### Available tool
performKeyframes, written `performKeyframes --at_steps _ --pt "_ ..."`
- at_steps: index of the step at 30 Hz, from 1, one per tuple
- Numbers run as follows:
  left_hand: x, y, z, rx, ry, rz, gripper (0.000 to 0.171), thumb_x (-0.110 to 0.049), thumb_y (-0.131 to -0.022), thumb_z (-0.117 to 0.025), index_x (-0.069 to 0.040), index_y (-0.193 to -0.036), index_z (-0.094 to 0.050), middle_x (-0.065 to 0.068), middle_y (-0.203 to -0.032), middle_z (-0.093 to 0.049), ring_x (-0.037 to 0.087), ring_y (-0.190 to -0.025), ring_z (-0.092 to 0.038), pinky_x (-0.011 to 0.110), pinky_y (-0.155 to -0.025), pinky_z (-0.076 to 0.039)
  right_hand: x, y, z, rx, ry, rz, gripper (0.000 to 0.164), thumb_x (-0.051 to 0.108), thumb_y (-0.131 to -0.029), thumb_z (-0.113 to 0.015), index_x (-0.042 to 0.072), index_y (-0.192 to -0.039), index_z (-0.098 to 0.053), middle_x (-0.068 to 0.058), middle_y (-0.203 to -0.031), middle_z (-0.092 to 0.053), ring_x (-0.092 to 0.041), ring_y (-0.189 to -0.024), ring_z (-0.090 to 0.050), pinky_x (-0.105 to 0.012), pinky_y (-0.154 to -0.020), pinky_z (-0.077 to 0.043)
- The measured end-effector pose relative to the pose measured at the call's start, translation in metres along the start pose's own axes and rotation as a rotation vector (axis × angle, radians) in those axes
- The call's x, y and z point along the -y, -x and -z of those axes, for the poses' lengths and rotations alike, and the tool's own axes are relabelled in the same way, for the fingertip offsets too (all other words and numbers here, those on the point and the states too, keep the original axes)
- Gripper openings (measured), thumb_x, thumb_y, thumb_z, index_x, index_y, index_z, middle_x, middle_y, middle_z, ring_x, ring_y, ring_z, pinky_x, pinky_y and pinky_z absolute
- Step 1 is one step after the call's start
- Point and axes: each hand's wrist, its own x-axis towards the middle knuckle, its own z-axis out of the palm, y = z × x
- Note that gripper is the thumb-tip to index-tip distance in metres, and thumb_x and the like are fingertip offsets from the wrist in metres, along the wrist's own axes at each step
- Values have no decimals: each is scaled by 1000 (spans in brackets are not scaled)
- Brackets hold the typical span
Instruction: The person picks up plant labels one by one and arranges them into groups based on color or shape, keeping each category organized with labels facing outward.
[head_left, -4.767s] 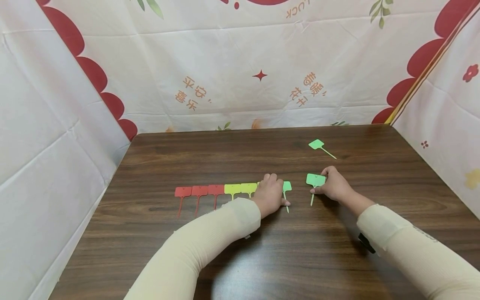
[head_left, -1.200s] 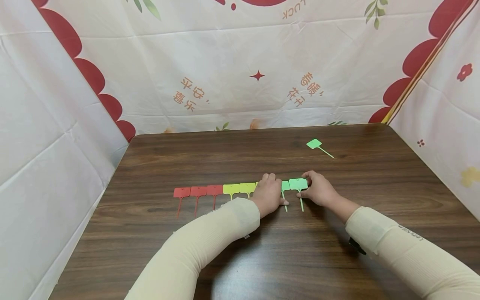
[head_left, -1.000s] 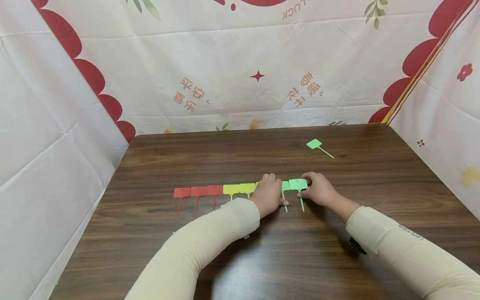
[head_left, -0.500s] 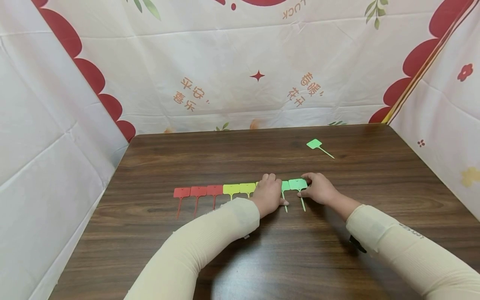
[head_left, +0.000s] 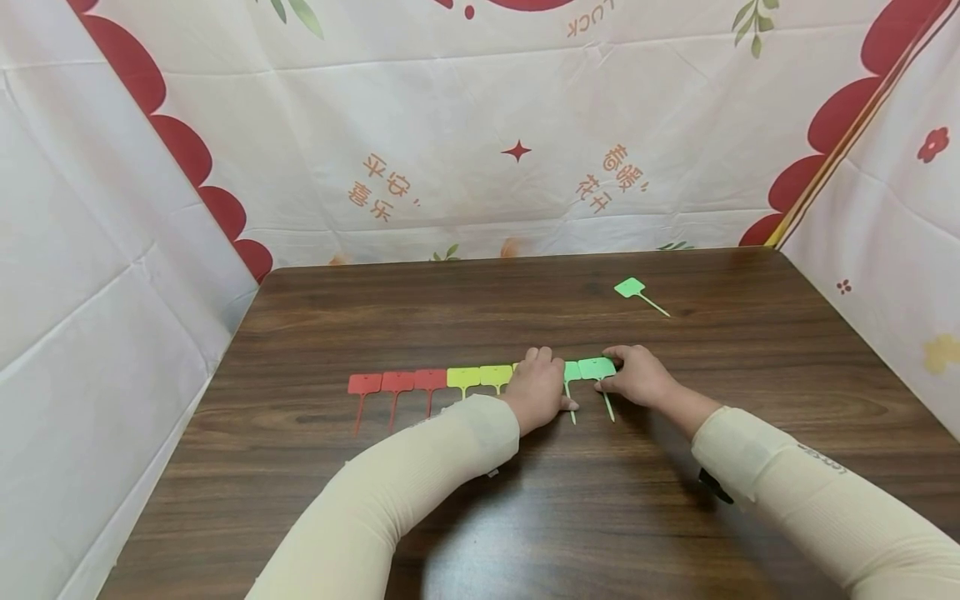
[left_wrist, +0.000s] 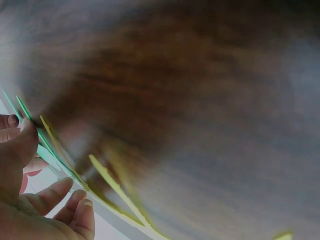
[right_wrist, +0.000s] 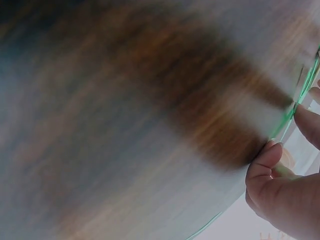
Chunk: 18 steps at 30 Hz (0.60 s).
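Observation:
A row of flat plastic plant labels lies across the table, heads edge to edge and stems toward me. Red labels (head_left: 397, 381) are at the left, then yellow labels (head_left: 462, 377), then green. My left hand (head_left: 536, 390) rests over the yellow end and hides part of it; its thumb touches the stem of the first green label (head_left: 572, 370). With thumb and fingers, my right hand (head_left: 639, 377) pinches the outermost green label (head_left: 595, 367), whose head meets its neighbour. In the left wrist view, yellow label stems (left_wrist: 112, 184) show beside the fingers.
Another green label (head_left: 630, 287) lies apart near the back right, its stem slanting to the right. The brown wooden table (head_left: 450, 317) ends at a printed white cloth (head_left: 465, 150) behind, and cloth also hangs at both sides.
My right hand has brought its green label left, against the row's end. Over the last second that label's stem has swung slightly right. My left hand has stayed in place.

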Motion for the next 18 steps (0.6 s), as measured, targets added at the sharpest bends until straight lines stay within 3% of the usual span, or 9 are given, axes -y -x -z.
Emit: performKeyframes --at_steps 9,18 --pt "-1 1 2 17 -1 -5 47 -51 -87 -63 -11 -111 -60 2 -107 -51 17 -96 -43 26 -86 -43 2 -1 -2 -27 48 14 62 16 -83 -75 -20 -126 -48 -36 -117 -57 -35 -97 -58 -47 -83 -47" --pt "-1 2 3 23 -4 -7 46 -51 -88 -62 -11 -111 -60 2 -107 -50 17 -97 -42 26 -86 -43 1 -2 -5 -65 76 34 59 17 -83 -74 -21 -122 -51 -33 -110 -60 -32 -89 -56 -44 -78 -47"
